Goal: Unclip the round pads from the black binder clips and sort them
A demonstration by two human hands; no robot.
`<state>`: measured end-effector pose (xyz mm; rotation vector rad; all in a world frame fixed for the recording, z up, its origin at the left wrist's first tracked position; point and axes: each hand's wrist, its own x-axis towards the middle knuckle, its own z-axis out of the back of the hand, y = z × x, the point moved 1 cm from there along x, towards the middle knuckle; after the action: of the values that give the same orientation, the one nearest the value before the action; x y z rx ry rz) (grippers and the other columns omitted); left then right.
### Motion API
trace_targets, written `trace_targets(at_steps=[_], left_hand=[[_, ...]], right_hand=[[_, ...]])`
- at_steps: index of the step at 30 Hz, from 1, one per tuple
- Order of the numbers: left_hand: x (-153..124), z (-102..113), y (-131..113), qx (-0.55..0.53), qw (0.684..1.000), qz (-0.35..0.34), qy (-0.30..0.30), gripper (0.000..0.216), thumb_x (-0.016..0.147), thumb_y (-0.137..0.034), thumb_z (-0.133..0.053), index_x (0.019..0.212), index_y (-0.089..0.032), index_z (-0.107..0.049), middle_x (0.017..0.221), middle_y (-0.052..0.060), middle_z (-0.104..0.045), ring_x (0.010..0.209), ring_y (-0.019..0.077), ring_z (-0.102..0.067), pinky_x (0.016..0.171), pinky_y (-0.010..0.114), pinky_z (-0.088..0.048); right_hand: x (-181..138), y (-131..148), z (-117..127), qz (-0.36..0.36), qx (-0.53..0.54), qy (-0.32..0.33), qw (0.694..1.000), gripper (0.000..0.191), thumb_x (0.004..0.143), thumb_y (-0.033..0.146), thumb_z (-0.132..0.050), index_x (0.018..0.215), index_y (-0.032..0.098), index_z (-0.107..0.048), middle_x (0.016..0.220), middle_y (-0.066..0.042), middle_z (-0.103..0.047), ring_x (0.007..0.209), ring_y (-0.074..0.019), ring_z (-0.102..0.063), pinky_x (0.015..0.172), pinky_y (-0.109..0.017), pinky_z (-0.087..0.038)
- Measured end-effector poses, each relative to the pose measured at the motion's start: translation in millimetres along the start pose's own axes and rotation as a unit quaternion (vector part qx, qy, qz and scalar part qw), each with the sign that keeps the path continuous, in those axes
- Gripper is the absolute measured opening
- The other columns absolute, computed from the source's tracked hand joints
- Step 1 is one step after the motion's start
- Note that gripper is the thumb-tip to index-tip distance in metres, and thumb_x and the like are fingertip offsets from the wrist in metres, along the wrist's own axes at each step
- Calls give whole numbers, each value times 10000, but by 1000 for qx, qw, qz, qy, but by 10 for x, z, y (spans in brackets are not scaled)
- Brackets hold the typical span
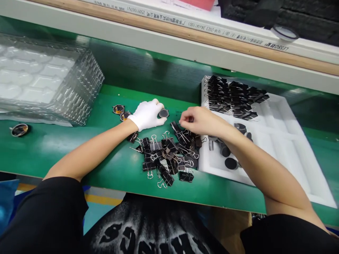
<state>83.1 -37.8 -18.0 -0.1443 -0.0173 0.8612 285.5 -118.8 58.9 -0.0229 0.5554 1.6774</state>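
Note:
My left hand (148,114), in a white glove, rests on the green bench with thumb and fingers around a small round part (164,113) with a grey disc face and thin rim. Just to the right, my bare right hand (195,120) is closed, its fingertips curled inward. Whatever it pinches is hidden. Below both hands lies a loose heap of black binder clips (168,153) with silver wire handles. One binder clip (174,127) sits right under my right fingertips. Beside my left wrist are two round parts (118,109) with orange pieces inside.
On the right, a white foam tray (288,151) holds rows of binder clips (233,95) and several dark round discs (231,163). Clear plastic trays (45,81) are stacked at the left, with another round part (20,129) before them. A shelf edge (169,35) crosses above the bench.

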Motion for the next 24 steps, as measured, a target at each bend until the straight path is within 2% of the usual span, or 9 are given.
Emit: trace_targets(at_steps=[3, 5, 9, 11, 13, 16, 18, 21, 24], left_hand=[[-14, 34, 26, 2, 1000, 6, 10, 543, 951, -585, -539, 1295, -191, -683, 1209, 130, -621, 1027, 340, -689, 852, 404, -487], [-12, 58, 55, 3, 1000, 16, 14, 541, 941, -574, -545, 1295, -192, -688, 1194, 129, -623, 1019, 337, -690, 837, 398, -491], [-14, 77, 126, 3, 999, 36, 13, 504, 915, -515, -583, 1294, -201, -691, 1210, 122, -626, 1032, 318, -684, 835, 382, -497], [-28, 69, 153, -2, 999, 36, 12, 493, 918, -494, -588, 1305, -205, -684, 1226, 120, -626, 1056, 314, -676, 860, 384, -501], [-43, 59, 169, -9, 1000, 27, 9, 545, 926, -546, -594, 1347, -206, -663, 1262, 126, -619, 1093, 322, -663, 885, 391, -505], [-47, 57, 185, -19, 999, 22, 20, 619, 940, -642, -588, 1365, -196, -653, 1284, 136, -609, 1126, 327, -650, 909, 391, -504], [-36, 65, 192, -20, 999, 21, 35, 591, 959, -634, -576, 1340, -192, -670, 1265, 132, -609, 1107, 315, -656, 919, 384, -498], [-14, 76, 196, -14, 998, 1, 55, 576, 960, -608, -584, 1345, -189, -675, 1252, 130, -607, 1087, 307, -662, 931, 380, -489], [-6, 71, 193, -11, 998, -15, 65, 563, 947, -590, -591, 1320, -180, -686, 1225, 130, -609, 1076, 303, -662, 915, 375, -486]], right_hand=[[147, -99, 25, -27, 62, -31, 997, 257, 966, 317, -584, 844, 166, -753, 827, -46, -701, 767, -159, -591, 762, -298, -422], [286, -130, -22, -66, 45, -27, 996, 307, 991, 363, -572, 860, 163, -764, 816, -65, -694, 804, -189, -607, 833, -337, -449], [509, -86, -164, -79, -132, -30, 988, 344, 1032, 360, -533, 949, 157, -798, 1068, -157, -704, 1149, -342, -611, 1075, -556, -388], [544, -57, -184, -62, -204, -28, 977, 351, 1025, 393, -567, 996, 123, -790, 1228, -216, -649, 1294, -417, -528, 1116, -619, -342], [558, -51, -152, -65, -222, -54, 971, 361, 1027, 386, -558, 1077, 93, -764, 1289, -252, -599, 1335, -449, -479, 1129, -651, -317], [671, -73, -108, -81, -152, -157, 972, 427, 1074, 359, -404, 1307, 116, -667, 1335, -255, -549, 1335, -438, -457, 1114, -658, -327], [859, -105, -166, -106, -70, -217, 968, 504, 1106, 415, -267, 1430, 175, -570, 1367, -238, -516, 1324, -413, -459, 1092, -633, -367], [1215, -164, -398, -149, 10, -249, 957, 630, 1110, 546, -81, 1461, 231, -499, 1364, -217, -497, 1309, -383, -474, 1069, -609, -415], [1430, -194, -630, -139, 8, -252, 958, 743, 1083, 653, -2, 1446, 221, -485, 1371, -218, -472, 1352, -386, -443, 1094, -636, -402]])
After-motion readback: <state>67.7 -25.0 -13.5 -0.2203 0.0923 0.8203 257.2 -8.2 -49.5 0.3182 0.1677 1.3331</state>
